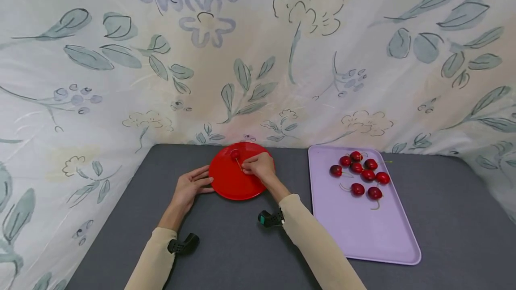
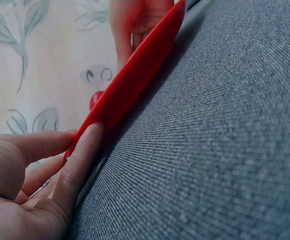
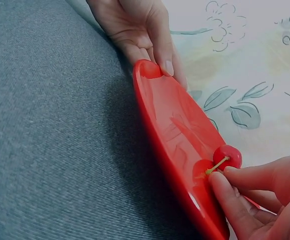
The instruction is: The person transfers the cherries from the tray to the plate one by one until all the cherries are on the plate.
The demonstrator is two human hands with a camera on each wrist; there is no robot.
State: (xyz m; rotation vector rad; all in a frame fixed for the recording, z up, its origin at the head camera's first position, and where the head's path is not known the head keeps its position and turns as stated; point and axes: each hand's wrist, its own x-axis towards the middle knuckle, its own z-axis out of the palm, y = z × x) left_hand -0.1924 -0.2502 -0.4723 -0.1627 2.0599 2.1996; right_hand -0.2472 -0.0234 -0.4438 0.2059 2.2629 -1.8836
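A round red plate [image 1: 238, 187] lies at the back middle of the grey table. My left hand [image 1: 192, 185] grips its left rim, thumb and fingers on either side of the edge, as the left wrist view shows. Over the plate's far part is one red cherry [image 3: 228, 156] with a pale green stem [image 3: 217, 165]. My right hand [image 1: 260, 167] reaches over the plate from the right and pinches the stem's free end between thumb and finger. In the left wrist view the raised rim hides most of the cherry.
To the right lies a lilac tray [image 1: 346, 227] with several dark red cherries [image 1: 367, 175] grouped in its far half, some with stems. Behind the grey table [image 1: 230, 245] hangs a floral cloth [image 1: 250, 35]. Each wrist wears a black camera [image 1: 271, 218].
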